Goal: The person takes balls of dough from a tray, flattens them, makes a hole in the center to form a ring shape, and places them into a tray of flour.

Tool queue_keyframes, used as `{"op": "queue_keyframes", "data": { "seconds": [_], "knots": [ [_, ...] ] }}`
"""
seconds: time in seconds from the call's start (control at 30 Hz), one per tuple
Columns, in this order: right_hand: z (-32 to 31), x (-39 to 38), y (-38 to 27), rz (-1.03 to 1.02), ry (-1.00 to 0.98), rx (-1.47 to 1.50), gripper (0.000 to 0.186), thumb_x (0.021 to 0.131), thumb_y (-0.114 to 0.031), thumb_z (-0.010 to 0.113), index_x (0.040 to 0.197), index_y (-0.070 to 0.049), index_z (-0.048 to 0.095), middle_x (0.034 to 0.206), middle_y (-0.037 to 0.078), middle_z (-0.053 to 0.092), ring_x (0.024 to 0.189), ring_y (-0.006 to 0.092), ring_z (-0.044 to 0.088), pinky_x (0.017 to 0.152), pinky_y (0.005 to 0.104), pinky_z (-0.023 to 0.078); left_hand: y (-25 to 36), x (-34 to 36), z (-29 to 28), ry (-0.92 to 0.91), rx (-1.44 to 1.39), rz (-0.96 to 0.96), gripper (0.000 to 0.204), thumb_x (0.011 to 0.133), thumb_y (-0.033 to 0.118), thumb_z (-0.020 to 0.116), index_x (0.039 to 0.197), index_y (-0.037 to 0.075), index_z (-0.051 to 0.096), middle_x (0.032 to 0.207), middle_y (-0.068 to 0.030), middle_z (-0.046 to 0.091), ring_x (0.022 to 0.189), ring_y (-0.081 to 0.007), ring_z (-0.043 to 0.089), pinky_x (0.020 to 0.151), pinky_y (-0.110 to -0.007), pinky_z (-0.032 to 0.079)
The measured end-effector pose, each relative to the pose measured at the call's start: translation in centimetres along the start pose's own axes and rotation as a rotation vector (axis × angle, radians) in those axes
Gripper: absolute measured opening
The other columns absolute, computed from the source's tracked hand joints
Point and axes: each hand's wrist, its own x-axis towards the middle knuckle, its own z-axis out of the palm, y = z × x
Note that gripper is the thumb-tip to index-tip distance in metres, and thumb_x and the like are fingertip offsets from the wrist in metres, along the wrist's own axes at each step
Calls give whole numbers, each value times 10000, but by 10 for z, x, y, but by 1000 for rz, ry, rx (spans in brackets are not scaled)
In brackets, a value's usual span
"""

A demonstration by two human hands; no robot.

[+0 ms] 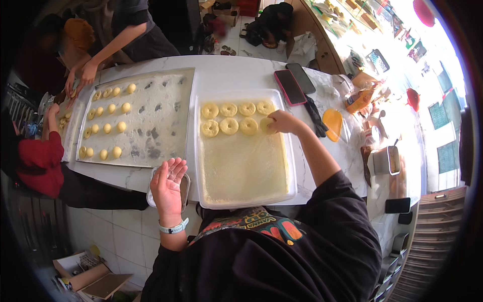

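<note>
Two rows of pale yellow dough rings [229,126] lie at the far end of a white rectangular tray [241,171], whose bare floor looks dusted with flour. My right hand [283,122] reaches over the tray's right rim, its fingers closed on the dough ring [265,126] at the right end of the nearer row. Left of the tray, my left hand [168,186] is raised with the palm up and the fingers stretched, holding nothing. Beneath it, partly hidden, a small clear container [184,190] stands at the table's near edge.
A large floured sheet [161,116] with several dough balls [121,127] lies to the left. Co-workers' hands [89,72] are at the far left. Right of the tray are two phones [290,86], a yellow scraper [332,125] and a metal container [387,161].
</note>
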Motion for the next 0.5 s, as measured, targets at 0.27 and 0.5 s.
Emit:
{"op": "queue_keyframes", "data": {
  "seconds": [0.27,0.5],
  "knots": [
    [-8,39,8,157,-248,46,385,679,-111,660,1024,44,589,900,132,625,758,204,636,635,299,540,24,-2,-47,94,1,12,241,882,208,538,964,-13,592,935,-125,629,888,-235,616,820,-343,491],
    [-3,22,8,-9,134,-351,431,680,-54,625,1102,3,557,1010,177,607,974,289,572,815,359,469,27,0,-63,119,-50,-6,238,879,203,543,962,-14,593,934,-127,630,876,-232,617,819,-336,494]
  ]
}}
